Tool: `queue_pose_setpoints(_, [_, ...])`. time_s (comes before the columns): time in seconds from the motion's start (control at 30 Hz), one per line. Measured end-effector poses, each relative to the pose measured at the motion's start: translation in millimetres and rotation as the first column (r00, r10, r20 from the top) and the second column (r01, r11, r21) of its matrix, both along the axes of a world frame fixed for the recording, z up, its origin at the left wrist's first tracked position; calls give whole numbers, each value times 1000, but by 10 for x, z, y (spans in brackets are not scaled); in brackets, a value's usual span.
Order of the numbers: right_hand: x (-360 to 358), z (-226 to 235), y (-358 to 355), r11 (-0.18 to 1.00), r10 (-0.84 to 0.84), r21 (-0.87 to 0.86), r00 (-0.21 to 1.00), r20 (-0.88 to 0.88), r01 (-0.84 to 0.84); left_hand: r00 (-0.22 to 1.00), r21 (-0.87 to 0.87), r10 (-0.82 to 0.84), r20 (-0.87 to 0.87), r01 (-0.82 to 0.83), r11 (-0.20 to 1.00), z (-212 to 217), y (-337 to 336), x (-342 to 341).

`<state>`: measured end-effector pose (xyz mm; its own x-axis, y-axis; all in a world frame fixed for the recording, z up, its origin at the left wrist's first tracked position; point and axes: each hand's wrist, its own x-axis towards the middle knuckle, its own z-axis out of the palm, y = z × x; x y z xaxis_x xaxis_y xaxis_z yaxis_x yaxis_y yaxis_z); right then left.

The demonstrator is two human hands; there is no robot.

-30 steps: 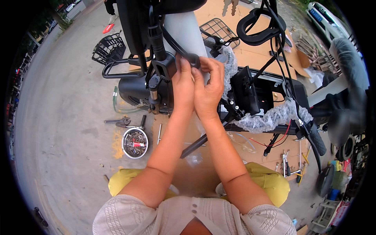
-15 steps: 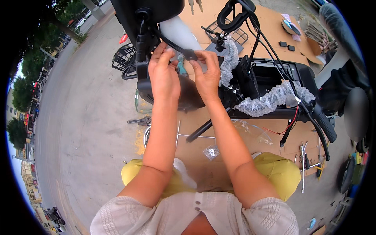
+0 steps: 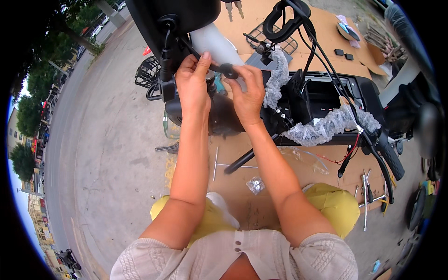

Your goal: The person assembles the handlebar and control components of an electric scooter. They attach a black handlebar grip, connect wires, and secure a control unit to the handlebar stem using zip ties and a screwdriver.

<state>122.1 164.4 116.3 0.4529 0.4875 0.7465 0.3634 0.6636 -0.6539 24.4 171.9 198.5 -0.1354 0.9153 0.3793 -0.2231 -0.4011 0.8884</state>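
My left hand (image 3: pixel 193 84) is closed on a black cable (image 3: pixel 215 68) that hangs from the black scooter body (image 3: pixel 175 14) above it. At the cable's end is a small black rubber piece (image 3: pixel 228 71) with a rounded, ring-like face. Thumb and fingers of my right hand (image 3: pixel 248 91) pinch its right side. Behind both hands stands a pale white tube (image 3: pixel 214 43). Below them lies a dark rounded part (image 3: pixel 221 114), partly covered by my forearms. A thick black lead (image 3: pixel 166 56) runs down beside my left hand.
To the right, the scooter frame (image 3: pixel 326 88) carries a bubble-wrapped bar (image 3: pixel 322 126) and black cables. A grip with brake lever (image 3: pixel 391 158) juts out at right. On the cardboard (image 3: pixel 224 205) lie a T-shaped wrench (image 3: pixel 217 164) and a small bag of hardware (image 3: pixel 255 185).
The rubber piece has turned so that its ring-like face shows. My right hand has shifted slightly down and right, and the whole view has moved a little.
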Motion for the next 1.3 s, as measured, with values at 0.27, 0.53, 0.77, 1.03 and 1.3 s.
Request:
queue_pose_setpoints(0.27, [21,42,70,997,-29,76,999,43,26,995,-13,-83,57,84,996,-40,20,-24])
queue_pose_setpoints(0.53, [130,1,114,996,-40,86,992,119,30,988,29,70,-136,-67,997,-190,-97,174])
queue_pose_setpoints(0.77, [253,-27,227,972,167,-184,980,112,-145,992,76,-32,-118,41,996,-266,0,38])
queue_pose_setpoints(1.03, [192,-43,174,981,-1,-186,950,312,62,986,140,32,-165,-8,990,-308,-21,108])
queue_pose_setpoints(1.3, [179,-23,194,988,-3,-146,946,325,54,978,147,207,29,-209,967,-587,-125,189])
